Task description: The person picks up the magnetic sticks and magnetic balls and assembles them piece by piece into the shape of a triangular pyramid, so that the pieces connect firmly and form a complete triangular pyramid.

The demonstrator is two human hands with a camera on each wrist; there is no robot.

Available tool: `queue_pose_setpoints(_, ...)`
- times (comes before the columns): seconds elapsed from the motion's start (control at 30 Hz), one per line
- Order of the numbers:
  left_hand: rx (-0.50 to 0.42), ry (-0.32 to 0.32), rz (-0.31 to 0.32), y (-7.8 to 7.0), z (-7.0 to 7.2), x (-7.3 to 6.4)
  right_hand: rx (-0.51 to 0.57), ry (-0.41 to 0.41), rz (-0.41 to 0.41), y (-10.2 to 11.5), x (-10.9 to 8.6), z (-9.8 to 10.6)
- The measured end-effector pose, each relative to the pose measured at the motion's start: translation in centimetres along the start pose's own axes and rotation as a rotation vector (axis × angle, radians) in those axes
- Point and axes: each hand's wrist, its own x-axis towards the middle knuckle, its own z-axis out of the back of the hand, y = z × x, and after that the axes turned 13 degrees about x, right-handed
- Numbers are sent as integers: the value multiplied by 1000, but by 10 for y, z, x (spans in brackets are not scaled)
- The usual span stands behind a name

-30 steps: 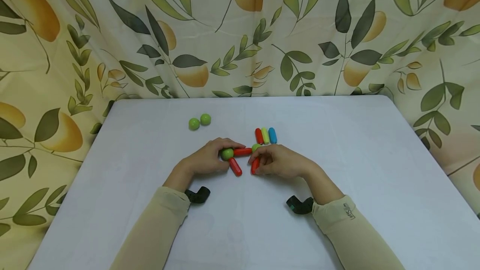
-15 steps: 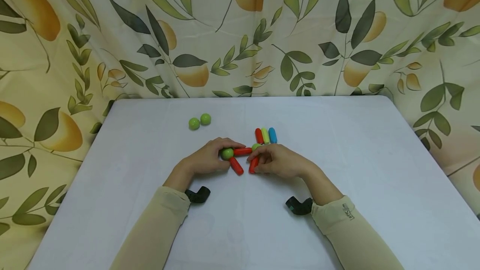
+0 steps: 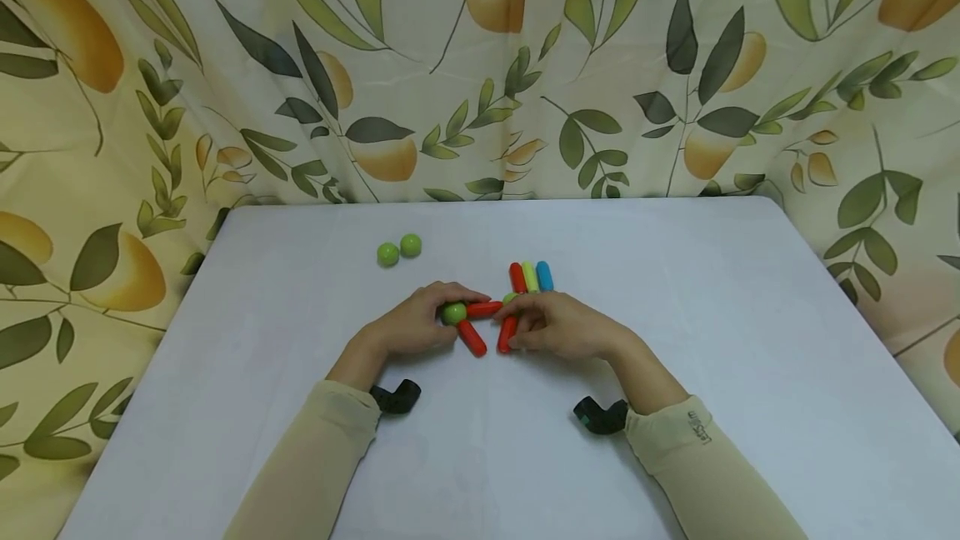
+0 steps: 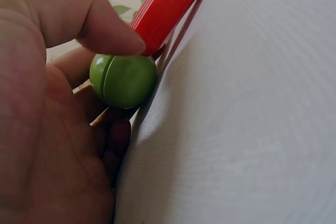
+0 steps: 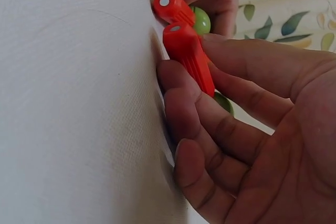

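On the white-covered table, my left hand (image 3: 412,319) curls round a green ball (image 3: 453,313), thumb and fingers on either side. Two red rods meet that ball: one rod (image 3: 484,309) runs right towards a second green ball (image 3: 509,298), the other rod (image 3: 472,339) slants down towards me. My right hand (image 3: 570,323) pinches a third red rod (image 3: 507,335) below the second ball, which the fingers partly cover. In the right wrist view, this pinched rod (image 5: 189,56) and the slanting rod (image 5: 170,8) show silvery end discs, their near ends close together but apart.
Behind my right hand, a red rod (image 3: 517,277), a yellow-green rod (image 3: 530,276) and a blue rod (image 3: 544,275) lie side by side. Two loose green balls, one ball (image 3: 387,254) left of the other ball (image 3: 410,245), sit further back. A patterned curtain (image 3: 480,107) hangs behind the table.
The near ends of the slanting rod and the pinched rod have swung slightly towards each other. Both hands keep their places; the head view has tilted a little.
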Motion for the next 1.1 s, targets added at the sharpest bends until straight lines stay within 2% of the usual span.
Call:
queue_pose_setpoints(0.47, -36, -11, 10, -1, 1, 1, 28, 1, 6, -1, 1, 2)
queue_pose_setpoints(0.57, -50, -15, 15, 0, 0, 1, 11, -48, 22, 0, 1, 4)
queue_pose_setpoints(0.77, -68, -44, 48, 0, -2, 0, -4, -217, 56, 0, 3, 6)
queue_pose_setpoints(1.0, -103, -89, 27, 1, -2, 0, -36, -231, 2, -10, 8, 5)
queue_pose_setpoints(1.1, -98, -140, 14, 2, -3, 2, -49, -238, 0, -15, 10, 3)
